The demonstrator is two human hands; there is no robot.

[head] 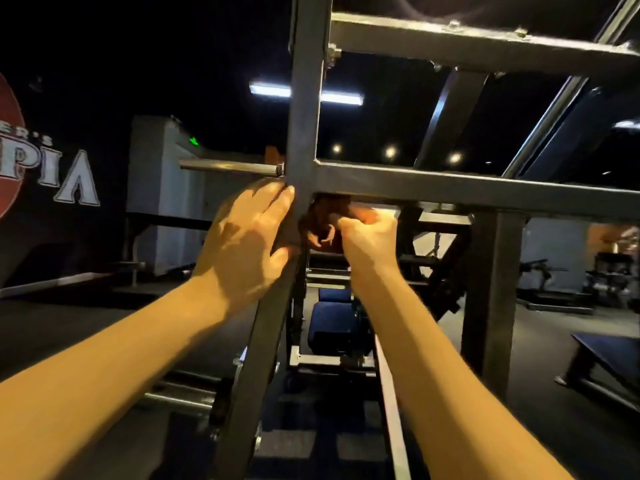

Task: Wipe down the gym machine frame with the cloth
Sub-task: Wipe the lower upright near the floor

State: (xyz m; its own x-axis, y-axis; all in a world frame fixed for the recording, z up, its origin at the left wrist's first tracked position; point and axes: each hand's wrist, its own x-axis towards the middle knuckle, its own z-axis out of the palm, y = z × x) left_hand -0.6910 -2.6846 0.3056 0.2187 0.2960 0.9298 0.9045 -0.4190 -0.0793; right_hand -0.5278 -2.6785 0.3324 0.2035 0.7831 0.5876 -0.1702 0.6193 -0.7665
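Brown cloth [323, 221], judged soft and light, is gripped bunched in the right hand [369, 237] under the crossbar [450, 183] beside the upright [306, 116] of the rigid steel frame [467, 43], against which the left hand [246, 233] is pressed flat, fingers straight.

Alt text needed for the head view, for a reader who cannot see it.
A person's right hand grips a dark cloth just under a crossbar of a black gym machine frame, while the left hand rests on the upright.
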